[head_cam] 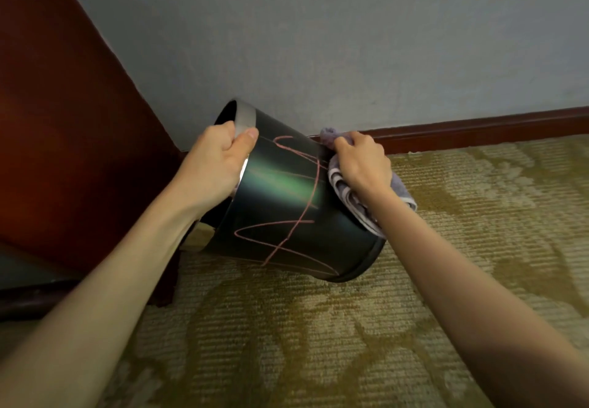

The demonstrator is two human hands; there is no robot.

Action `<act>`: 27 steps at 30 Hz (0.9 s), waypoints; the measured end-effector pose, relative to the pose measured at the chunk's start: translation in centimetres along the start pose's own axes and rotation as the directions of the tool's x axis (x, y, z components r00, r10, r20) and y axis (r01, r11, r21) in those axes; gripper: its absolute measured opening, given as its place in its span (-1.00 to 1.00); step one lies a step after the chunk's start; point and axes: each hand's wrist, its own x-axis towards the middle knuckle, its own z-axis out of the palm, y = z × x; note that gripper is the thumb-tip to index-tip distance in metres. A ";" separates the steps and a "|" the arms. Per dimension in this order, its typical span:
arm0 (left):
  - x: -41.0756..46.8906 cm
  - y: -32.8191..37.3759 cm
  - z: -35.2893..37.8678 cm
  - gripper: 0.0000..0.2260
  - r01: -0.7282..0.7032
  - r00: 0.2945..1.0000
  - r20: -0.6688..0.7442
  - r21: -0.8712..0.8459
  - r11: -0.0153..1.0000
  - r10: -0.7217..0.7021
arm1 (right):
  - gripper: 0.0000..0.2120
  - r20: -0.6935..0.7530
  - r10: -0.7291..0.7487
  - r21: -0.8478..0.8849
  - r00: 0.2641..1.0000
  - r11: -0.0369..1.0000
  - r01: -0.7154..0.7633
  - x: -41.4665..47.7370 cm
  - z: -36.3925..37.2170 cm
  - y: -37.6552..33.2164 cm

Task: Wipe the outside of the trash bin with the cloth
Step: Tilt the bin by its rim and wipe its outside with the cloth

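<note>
Head view: your left hand (220, 159) grips the bin (287, 203) at its grey rim band (243, 117), thumb lying over the outside of the band, fingers curled around the rim edge. Bin is dark and glossy, tilted hard over, mouth up-left toward the wall (318, 41), base (360, 267) lower right. It looks lifted off the carpet (318, 344); whether the base touches the floor, you cannot tell. Pink scribble (296, 203) runs across the side facing you, upper part to near the base.

Your right hand (360, 162) is closed on the cloth (350, 197), a bunched lilac-grey rag, pressed against the bin's right flank. Part of the cloth pokes out above the knuckles, the rest hangs below the wrist along the bin wall.

Red-brown skirting (478, 127) runs behind along the wall foot. Dark red wooden panel (63, 121) fills the left side, just beside the bin mouth.
</note>
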 end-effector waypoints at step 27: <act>0.6 1.6 1.7 -0.63 -0.005 1.000 -0.026 0.097 0.995 0.008 | -0.53 -0.371 -0.132 -0.018 0.919 0.991 0.135 -7.8 3.0 0.8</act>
